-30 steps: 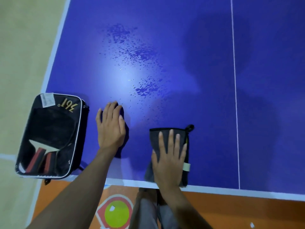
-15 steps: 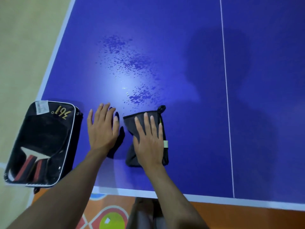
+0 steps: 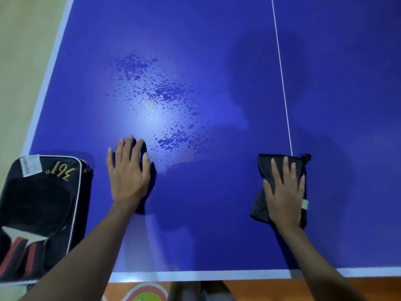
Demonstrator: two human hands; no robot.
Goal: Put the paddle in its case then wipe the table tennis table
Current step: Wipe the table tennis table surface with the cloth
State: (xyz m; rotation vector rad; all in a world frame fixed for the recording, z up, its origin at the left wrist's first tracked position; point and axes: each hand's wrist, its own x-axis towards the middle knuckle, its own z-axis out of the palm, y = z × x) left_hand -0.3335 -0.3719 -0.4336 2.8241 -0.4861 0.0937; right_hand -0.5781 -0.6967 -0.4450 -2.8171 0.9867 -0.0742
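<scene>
A blue table tennis table (image 3: pixel 217 224) fills the view, with a patch of water droplets (image 3: pixel 160 98) at its middle left. My left hand (image 3: pixel 128 177) lies flat with straight fingers on the table, just right of the black paddle case (image 3: pixel 41 213). The case sits on the table's near left corner, and the paddle (image 3: pixel 23 240) shows through its clear side. My right hand (image 3: pixel 284 192) presses flat on a dark grey cloth (image 3: pixel 260 205) at the foot of the white centre line (image 3: pixel 282 83).
The table's white near edge (image 3: pixel 217 274) runs along the bottom, with orange patterned floor (image 3: pixel 260 290) below it. Beige floor (image 3: pixel 21 51) lies beyond the left edge. Part of the case overhangs the corner.
My right hand has slid the cloth from beside my left hand far to the right, up to the centre line. My left hand stays flat by the case.
</scene>
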